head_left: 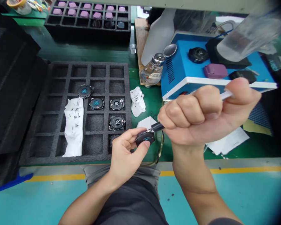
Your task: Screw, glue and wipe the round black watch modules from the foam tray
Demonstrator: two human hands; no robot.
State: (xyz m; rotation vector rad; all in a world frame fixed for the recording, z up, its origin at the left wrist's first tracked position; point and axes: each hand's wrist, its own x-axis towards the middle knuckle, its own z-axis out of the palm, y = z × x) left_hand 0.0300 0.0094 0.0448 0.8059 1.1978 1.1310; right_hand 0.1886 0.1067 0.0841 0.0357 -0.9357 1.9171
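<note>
- Working at a green bench [152, 106], at the step, judging by the pose, of applying a hand tool [157, 126] to the edge of a round black watch body [144, 137].
- Lying to the left on the bench, a black foam tray [127, 81] with more watch bodies [117, 122] in several compartments and a dark-flecked white paper strip [74, 128] laid across others.
- Clenching the tool in a full fist with the right hand [189, 109], fingers curled tight around the shaft, thumb raised by the pale upper end.
- Pinching the watch body with the left hand [128, 147], thumb on the face, fingers behind, parted only by the thickness of the piece; lifted above the bench, just right of the tray's near corner.
- Calling next, most likely, for a firm left pinch and small, controlled pressure from the right.
- Pointing the tool's tip at the metallic bit on the rim; cannot tell whether touching, nor whether prying or pressing.
</note>
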